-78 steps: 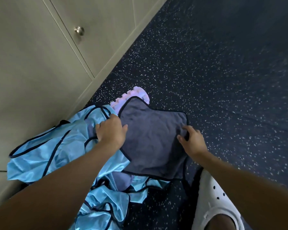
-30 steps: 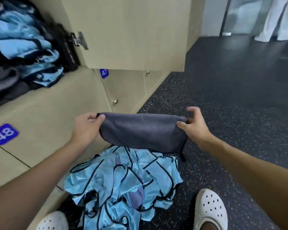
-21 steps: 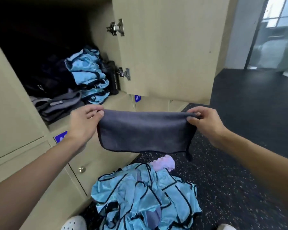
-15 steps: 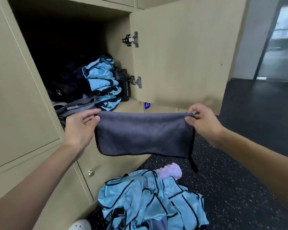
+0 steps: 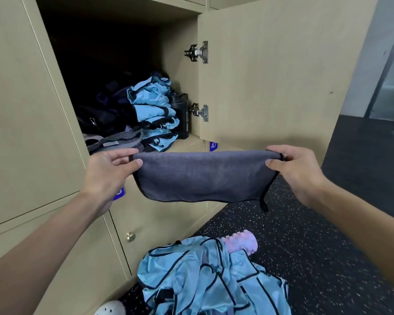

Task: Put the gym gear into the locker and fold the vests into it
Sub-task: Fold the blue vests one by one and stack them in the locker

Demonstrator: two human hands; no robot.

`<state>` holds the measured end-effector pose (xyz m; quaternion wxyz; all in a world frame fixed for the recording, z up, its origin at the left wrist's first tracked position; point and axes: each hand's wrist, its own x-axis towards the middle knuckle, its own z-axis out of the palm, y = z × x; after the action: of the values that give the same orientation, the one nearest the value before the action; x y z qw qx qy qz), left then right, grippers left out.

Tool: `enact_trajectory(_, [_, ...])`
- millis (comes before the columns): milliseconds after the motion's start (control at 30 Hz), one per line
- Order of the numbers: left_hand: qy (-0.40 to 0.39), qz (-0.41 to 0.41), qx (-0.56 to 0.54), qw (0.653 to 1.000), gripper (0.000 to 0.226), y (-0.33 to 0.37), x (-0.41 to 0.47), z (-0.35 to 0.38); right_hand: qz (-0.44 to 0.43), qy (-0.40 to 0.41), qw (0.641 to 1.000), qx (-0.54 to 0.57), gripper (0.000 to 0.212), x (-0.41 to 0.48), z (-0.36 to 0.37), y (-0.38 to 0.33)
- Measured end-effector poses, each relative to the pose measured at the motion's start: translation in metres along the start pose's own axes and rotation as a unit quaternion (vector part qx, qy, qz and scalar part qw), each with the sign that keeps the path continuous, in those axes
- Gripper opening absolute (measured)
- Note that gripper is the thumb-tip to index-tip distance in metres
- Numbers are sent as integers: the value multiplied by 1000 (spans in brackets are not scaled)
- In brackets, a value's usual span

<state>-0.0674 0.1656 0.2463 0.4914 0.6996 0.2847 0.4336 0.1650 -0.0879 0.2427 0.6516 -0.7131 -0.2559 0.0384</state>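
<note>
Pinching the top edge of a folded grey towel (image 5: 203, 176), both hands have thumb and fingers closed on the cloth: the left hand (image 5: 109, 171) holds its left end and the right hand (image 5: 298, 171) its right end. Between the 2 grips the towel hangs doubled over, its long axis running left to right and its lower edge free, with a small loop dangling at the right corner.

Just beyond the fold, far and slightly up, is the open locker (image 5: 178, 64), whose front edge lies roughly parallel to that long axis. The left hand is nearer the opening; the right hand is in front of the swung-out door (image 5: 271, 76).

Inside, a stack of folded blue vests (image 5: 152, 114) sits beside a dark bottle (image 5: 182, 114), with grey gear (image 5: 116, 140) at the left front. The bare shelf is only a strip at the right front, so I judge the towel must go forward and rightward, or on top. Unfolded vests (image 5: 203, 276) and a pink roller (image 5: 241, 243) lie on the floor below.
</note>
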Motion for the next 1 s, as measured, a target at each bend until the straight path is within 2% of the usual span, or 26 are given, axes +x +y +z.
enact_trajectory(200, [-50,-1,42,998,37,-3,2,1,-23,-26,994,-107,13,-2,-3,8])
enact_trajectory(367, [-42,37,131,990,8,-4,6,1,-17,-48,983,-174,20,-3,-8,10])
enact_trajectory(467, [-49,42,165,984,8,-4,4,3,-17,-34,982,-185,18,-4,-11,10])
enact_trajectory(600, [-63,15,132,989,13,-4,-1,10,-24,-41,979,-200,19,-8,-9,8])
enact_trajectory(700, [-61,-7,136,989,20,-5,-5,19,-24,-52,977,-207,21,-12,-5,5])
enact_trajectory(800, [-59,-1,168,984,24,-1,-13,33,1,-76,980,-186,6,-14,0,2])
enact_trajectory(900, [-62,1,197,978,22,3,-23,47,44,-137,981,-130,16,-22,9,-1])
enact_trajectory(1000, [-80,10,204,976,25,5,-34,63,55,-187,977,-86,8,-34,23,-10])
